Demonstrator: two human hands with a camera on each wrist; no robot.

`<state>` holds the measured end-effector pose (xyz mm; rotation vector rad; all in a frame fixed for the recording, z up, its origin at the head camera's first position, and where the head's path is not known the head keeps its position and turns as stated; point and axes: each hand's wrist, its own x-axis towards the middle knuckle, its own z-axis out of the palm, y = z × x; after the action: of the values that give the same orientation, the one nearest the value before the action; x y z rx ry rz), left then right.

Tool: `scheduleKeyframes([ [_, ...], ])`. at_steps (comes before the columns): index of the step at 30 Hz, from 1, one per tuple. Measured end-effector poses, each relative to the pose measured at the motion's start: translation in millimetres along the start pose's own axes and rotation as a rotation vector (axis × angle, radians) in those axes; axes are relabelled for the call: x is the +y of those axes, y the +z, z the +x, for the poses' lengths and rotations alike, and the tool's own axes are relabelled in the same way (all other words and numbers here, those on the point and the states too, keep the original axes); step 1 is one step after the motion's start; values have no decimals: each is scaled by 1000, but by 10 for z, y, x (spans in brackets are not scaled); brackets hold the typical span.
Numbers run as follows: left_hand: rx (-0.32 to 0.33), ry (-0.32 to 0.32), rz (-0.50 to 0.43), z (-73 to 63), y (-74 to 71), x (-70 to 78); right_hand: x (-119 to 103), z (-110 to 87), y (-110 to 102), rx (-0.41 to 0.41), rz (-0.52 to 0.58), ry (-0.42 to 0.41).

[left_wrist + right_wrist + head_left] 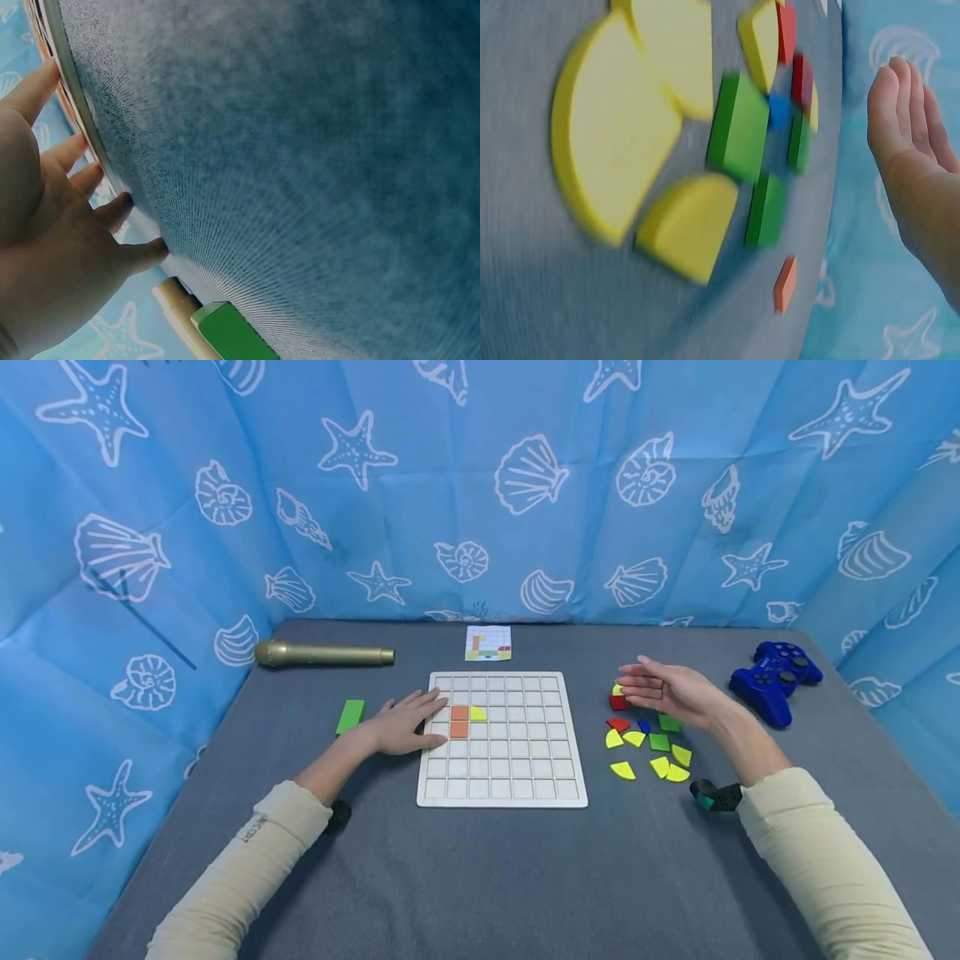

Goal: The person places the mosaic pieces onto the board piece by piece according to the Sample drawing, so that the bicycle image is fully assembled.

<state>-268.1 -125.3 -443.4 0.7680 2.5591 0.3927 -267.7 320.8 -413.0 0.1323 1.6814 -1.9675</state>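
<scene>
My left hand (405,723) rests with spread fingers at the left edge of a white grid board (573,760); in the left wrist view its fingertips (88,171) lie along the board's side. Two orange squares (459,729) and a yellow quarter-circle piece (477,714) sit in the board's cells. To the right, my right hand (671,692) hovers over loose flat pieces, fingers straight and together, with nothing seen in it. Among these are yellow quarter-circles (611,127), green squares (739,127), red pieces (618,724) and a blue piece (778,112). The hand partly hides some pieces.
A small card (487,643) with a coloured grid pattern lies behind the board. At the back left is a gold microphone (322,654), with a green rectangular block (350,716) nearer. A blue game controller (776,681) lies far right. Blue curtains (480,485) border the table.
</scene>
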Motion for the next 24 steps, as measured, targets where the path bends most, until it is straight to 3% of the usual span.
scheduleKeyframes([
  [10,-2,-12,4,-1,-1,9,-32,-180,-389,32,141,-39],
  [18,-2,-9,4,14,20,-9,15,-256,-648,118,115,-56],
  [24,-2,-7,5,18,20,-16,61,-289,-776,228,111,-57],
])
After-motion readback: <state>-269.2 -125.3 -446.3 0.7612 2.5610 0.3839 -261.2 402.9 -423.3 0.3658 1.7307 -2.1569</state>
